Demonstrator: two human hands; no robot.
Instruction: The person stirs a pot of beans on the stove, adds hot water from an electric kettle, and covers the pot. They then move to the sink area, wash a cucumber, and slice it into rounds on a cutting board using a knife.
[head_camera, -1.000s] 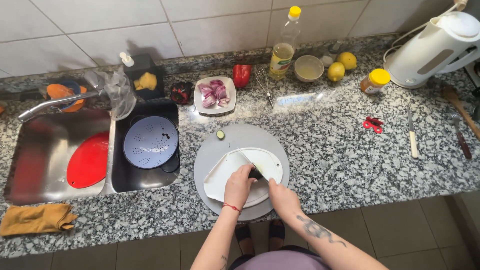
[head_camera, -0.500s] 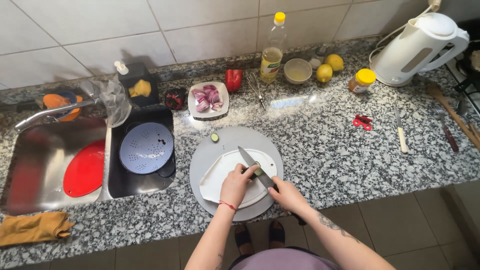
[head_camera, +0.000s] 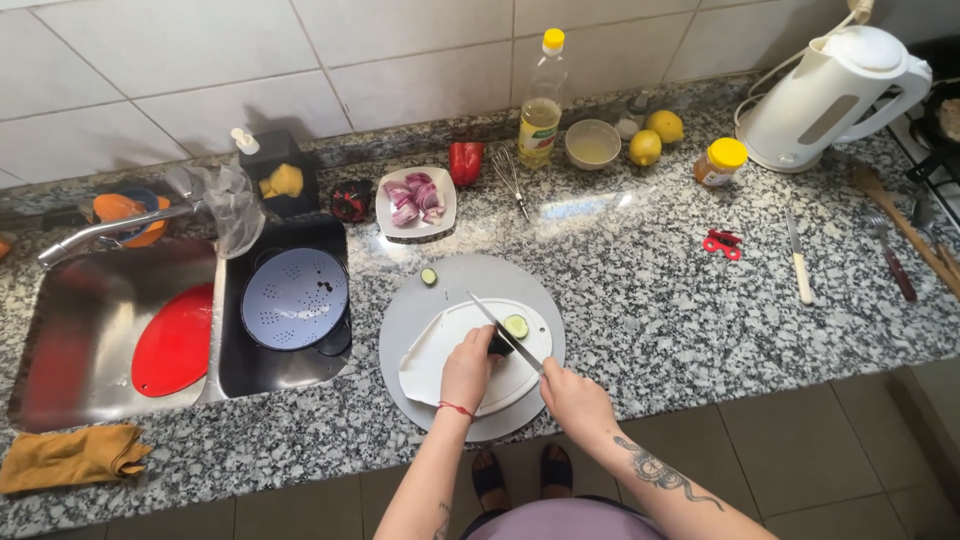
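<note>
Cucumber (head_camera: 497, 343), dark green skin, pale wet cut face; one round slice (head_camera: 516, 325) is seen lying just beside the blade, a second slice (head_camera: 429, 276) well apart on the grey round board (head_camera: 420, 310).

Head view: the cucumber is held down on the white cutting mat (head_camera: 440, 350), which lies on the grey round board at the front of the speckled granite counter (head_camera: 650, 290). The left hand (head_camera: 468, 368) is curled over the piece, fingertips pressed onto it; most of the piece is hidden beneath. The right hand (head_camera: 572, 400) is closed round the handle of a knife (head_camera: 505, 333), whose blade is laid against the cut end.

Handling, as judged: light, firm but crisp, easily snapped or bruised; skin and cut face are likely slick, and the round body is prone to rolling. Best gripped across the skinned back, fingertips tucked clear of the edge.

Nearby: a blue colander (head_camera: 294, 297) is set in the sink; a plate of red onion (head_camera: 415, 198) stands behind the board.
</note>
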